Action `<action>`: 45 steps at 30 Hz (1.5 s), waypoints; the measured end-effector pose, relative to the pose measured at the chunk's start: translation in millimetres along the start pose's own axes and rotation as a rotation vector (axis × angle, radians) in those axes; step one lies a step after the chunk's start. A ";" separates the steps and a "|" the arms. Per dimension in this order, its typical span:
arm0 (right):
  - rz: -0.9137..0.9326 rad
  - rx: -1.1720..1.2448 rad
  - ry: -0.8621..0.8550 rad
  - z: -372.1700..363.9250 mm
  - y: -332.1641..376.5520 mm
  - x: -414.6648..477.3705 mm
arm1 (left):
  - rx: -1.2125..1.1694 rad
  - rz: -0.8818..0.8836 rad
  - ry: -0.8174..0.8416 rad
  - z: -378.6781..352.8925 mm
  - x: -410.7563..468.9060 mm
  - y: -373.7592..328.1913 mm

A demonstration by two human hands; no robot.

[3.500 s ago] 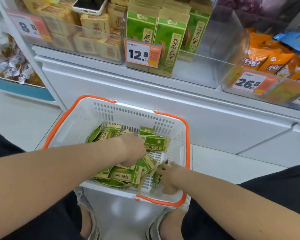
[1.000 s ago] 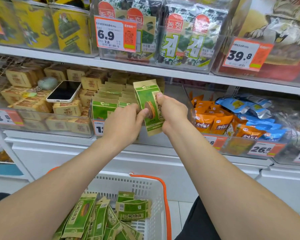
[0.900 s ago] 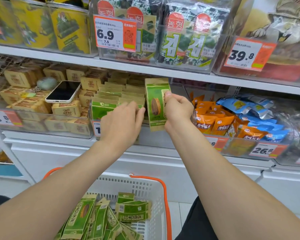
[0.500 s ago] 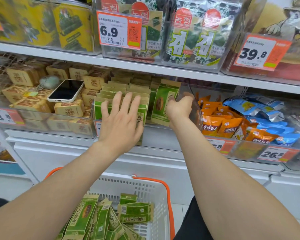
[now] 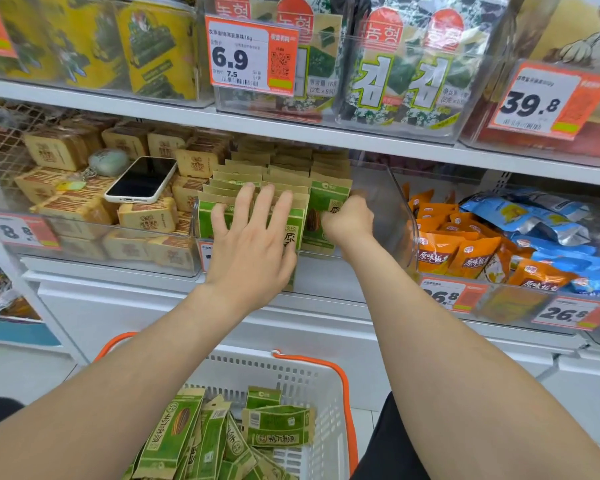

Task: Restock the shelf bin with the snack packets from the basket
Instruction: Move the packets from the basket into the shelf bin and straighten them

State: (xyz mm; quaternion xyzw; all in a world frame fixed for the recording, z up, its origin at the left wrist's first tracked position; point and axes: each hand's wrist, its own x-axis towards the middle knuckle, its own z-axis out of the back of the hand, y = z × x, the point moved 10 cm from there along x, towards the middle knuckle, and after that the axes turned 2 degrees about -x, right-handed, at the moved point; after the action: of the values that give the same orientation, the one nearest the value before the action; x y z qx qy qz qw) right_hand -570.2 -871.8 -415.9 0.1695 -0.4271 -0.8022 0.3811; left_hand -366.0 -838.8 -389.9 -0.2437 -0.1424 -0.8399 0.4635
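Observation:
A clear shelf bin (image 5: 385,202) on the middle shelf holds rows of upright green and tan snack packets (image 5: 284,174). My left hand (image 5: 253,237) lies flat with fingers spread against the front packets in the bin. My right hand (image 5: 349,220) has its fingers curled on a green packet (image 5: 326,209) standing at the right end of the rows, inside the bin. Below, a white basket with orange handles (image 5: 326,382) holds several more green packets (image 5: 222,438) lying loose.
A phone (image 5: 141,180) and a keychain lie on tan boxes in the bin to the left. Orange and blue pouches (image 5: 492,244) fill the bin to the right. Seaweed packs and price tags line the upper shelf. White cabinet fronts run below.
Both hands rose from the basket to the shelf. My right hand carried a green packet down into the bin's right side. My left hand opened flat against the front packets.

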 end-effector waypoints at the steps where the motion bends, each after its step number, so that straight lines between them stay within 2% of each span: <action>1: -0.010 -0.004 0.008 -1.8 -1.1 0.0 | -0.004 -0.001 0.003 -0.2 -0.4 0.1; 6: -0.033 -0.102 0.083 -6.4 -6.1 -2.0 | -0.048 -0.020 -0.007 0.4 -4.7 -0.1; 10: 0.002 -0.227 0.118 1.5 -4.2 -11.6 | -0.082 -0.135 -0.155 16.0 -13.4 -4.9; 13: 0.088 -0.347 0.084 15.0 5.0 -31.5 | -0.063 -0.263 -0.326 27.7 -28.3 -7.3; 15: 0.226 -0.453 0.021 26.3 23.1 -54.2 | -0.087 -0.363 -0.335 23.9 -39.0 -10.7; 18: 0.500 -0.596 -0.128 34.5 57.0 -99.4 | -0.139 -0.485 -0.103 -12.4 -57.2 -16.0; 21: 0.642 -0.598 -0.118 21.5 63.6 -145.2 | -0.127 -0.502 0.234 -58.7 -83.0 -21.7; 23: 0.685 -0.608 -0.031 6.8 54.8 -168.6 | -0.011 -0.508 0.559 -97.1 -110.2 -25.6; 25: 0.678 -0.674 0.106 -12.9 36.5 -180.8 | 0.062 -0.521 0.776 -125.1 -140.2 -29.0; 28: 0.595 -0.829 0.353 -43.9 -2.5 -187.9 | 0.133 -0.594 0.950 -161.6 -183.8 -37.7; 31: 0.536 -0.954 0.527 -59.8 -38.9 -190.8 | 0.156 -0.615 1.119 -197.2 -226.8 -39.6; 33: 0.523 -1.021 0.625 -63.8 -57.6 -192.4 | 0.174 -0.664 1.163 -211.2 -245.8 -44.2; 38: 0.485 -1.137 0.875 -76.7 -96.7 -199.7 | 0.249 -0.778 1.124 -236.2 -259.0 -63.2; 41: 0.463 -1.136 0.957 -86.2 -104.6 -200.3 | 0.192 -0.751 1.093 -247.8 -255.8 -71.7; 45: 0.516 -1.076 0.943 -100.6 -99.6 -191.0 | 0.136 -0.601 1.095 -268.5 -251.9 -79.7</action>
State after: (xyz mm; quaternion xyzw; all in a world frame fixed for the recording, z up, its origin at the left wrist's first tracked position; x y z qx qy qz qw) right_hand -432.0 -748.9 -565.4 0.1801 0.2048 -0.6281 0.7288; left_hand -394.3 -742.8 -753.1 0.3025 0.0005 -0.9257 0.2272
